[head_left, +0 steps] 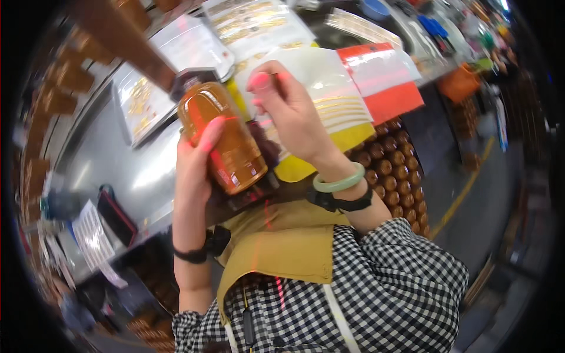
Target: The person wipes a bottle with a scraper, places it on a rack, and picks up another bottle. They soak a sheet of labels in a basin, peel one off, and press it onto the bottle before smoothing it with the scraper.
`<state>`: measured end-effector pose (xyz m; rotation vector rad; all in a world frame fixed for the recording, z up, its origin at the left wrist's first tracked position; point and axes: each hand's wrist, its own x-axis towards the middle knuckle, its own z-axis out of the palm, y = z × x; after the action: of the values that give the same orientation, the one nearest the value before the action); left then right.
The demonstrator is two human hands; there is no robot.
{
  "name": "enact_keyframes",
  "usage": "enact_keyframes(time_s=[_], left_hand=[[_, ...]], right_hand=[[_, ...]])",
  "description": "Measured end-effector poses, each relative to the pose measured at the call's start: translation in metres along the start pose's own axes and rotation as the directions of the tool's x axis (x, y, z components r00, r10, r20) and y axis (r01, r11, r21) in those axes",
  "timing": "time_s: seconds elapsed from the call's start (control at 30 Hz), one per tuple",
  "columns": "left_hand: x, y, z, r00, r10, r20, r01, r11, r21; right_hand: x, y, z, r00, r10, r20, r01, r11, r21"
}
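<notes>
An amber, flat-sided bottle (226, 141) leans at a tilt over the near edge of the metal table, its dark top end (191, 79) pointing to the far left. My left hand (197, 150) is wrapped around the bottle's left side, the thumb lying across its front. Just right of the bottle, my right hand (282, 106) is raised with its fingers curled into a pinch; whatever they hold, if anything, is too small to make out. Beneath that hand lies a whitish sheet with gold strips (338, 112), on top of something yellow (350, 141).
White sheets with gold pieces (144, 100) lie on the metal table (97, 159), with more (259, 23) at the back. A red-and-clear packet (388, 82) rests at the right. Below it stand several rows of brown bottles (391, 167). An orange container (459, 82) is farther right.
</notes>
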<state>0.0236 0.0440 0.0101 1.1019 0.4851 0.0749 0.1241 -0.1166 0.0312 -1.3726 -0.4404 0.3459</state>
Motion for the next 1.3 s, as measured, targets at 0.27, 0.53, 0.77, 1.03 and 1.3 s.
enact_keyframes(time_s=[0.27, 0.53, 0.77, 1.03, 1.3], left_hand=[[-0.077, -0.031, 0.052, 0.933, 0.284, 0.222, -0.36, 0.701, 0.615], [-0.075, -0.064, 0.12, 0.596, 0.406, 0.693, -0.779, 0.083, 0.621], [-0.047, -0.121, 0.174, 0.239, 0.22, 0.946, -0.968, -0.019, 0.249], [-0.011, -0.131, 0.172, 0.187, 0.206, 0.961, -0.959, -0.173, 0.223], [0.024, -0.119, 0.101, 0.385, 0.192, 0.903, -0.882, -0.211, 0.421]], right_hand=[[-0.065, -0.039, -0.074, 0.858, -0.507, 0.087, 0.512, 0.825, -0.241], [-0.199, -0.026, -0.144, 0.899, -0.435, -0.057, 0.323, 0.744, -0.586], [-0.344, 0.02, -0.226, 0.591, -0.426, -0.685, -0.18, 0.758, -0.627], [-0.6, 0.085, -0.297, -0.043, -0.562, -0.826, -0.959, 0.256, -0.124], [-0.741, 0.154, -0.347, -0.478, -0.437, -0.762, -0.873, 0.331, 0.358]])
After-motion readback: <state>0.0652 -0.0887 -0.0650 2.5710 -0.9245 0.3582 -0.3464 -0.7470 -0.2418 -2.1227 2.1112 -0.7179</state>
